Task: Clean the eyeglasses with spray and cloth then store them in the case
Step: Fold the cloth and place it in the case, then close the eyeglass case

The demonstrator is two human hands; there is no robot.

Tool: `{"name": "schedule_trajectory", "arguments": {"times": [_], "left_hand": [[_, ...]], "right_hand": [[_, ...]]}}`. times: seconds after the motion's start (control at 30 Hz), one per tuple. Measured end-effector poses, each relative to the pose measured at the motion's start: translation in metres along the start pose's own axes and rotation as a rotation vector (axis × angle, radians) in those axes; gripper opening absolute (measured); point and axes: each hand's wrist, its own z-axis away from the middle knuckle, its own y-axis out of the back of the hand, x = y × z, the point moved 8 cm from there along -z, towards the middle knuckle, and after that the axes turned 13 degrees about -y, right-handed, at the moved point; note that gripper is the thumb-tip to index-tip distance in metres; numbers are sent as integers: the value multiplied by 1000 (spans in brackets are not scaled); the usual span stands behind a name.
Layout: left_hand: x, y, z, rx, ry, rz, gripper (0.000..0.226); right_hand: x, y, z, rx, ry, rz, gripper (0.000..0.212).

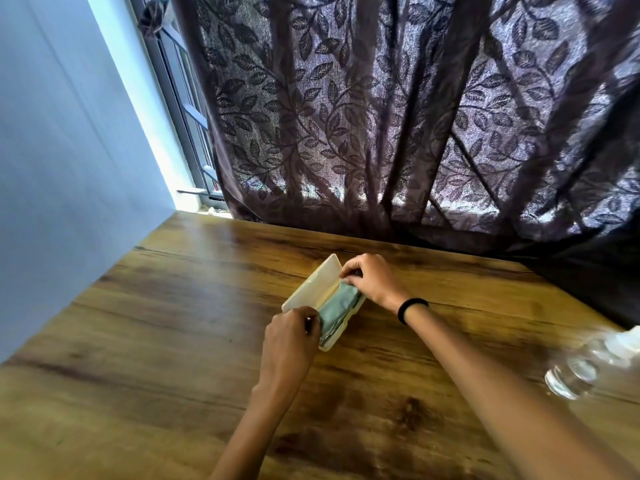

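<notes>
Glasses themselves you cannot make out; what shows inside the case (pixel 323 308) is a folded grey-green cloth (pixel 335 306) filling the tray. That cream case lies open on the wooden table (pixel 166 306), its lid (pixel 311 284) tipped up on the side away from your right arm. Your left hand (pixel 289 337) curls around the near end of the case, fingers closed on its edge beside the cloth. Your right hand (pixel 370 280) sits at the far end of the case, fingertips pinched together at the cloth's far edge where the lid meets the tray; whether they grip cloth or case you cannot tell. A black band (pixel 410 310) circles your right wrist, just past the case. Well to the right of the case, a clear bottle (pixel 588 365) lies blurred at the table's edge. Beyond the case hangs a dark leaf-patterned curtain (pixel 398 116).
</notes>
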Motion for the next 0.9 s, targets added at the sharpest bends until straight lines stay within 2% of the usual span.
{"name": "schedule_trajectory", "arguments": {"times": [0.2,0.37,0.5,0.63,0.73,0.83,0.9], "left_hand": [[-2,-5,2,-41,4,-55,22],[-2,6,4,7,-4,-68,19],[0,30,1,124,-7,-93,15],[-12,52,-5,259,12,-118,21],[-35,43,-13,134,70,11,37],[-54,17,-14,-97,200,363,56],[-62,3,-10,-171,327,575,60]], "right_hand": [[8,-2,0,28,-9,-1,10],[13,1,-1,48,-34,-47,10],[16,10,-4,70,-66,-130,9],[29,24,-6,112,-125,-255,11],[42,24,-4,96,-193,-320,13],[48,17,-1,29,-217,-330,15],[49,13,2,4,-210,-336,14]]}}
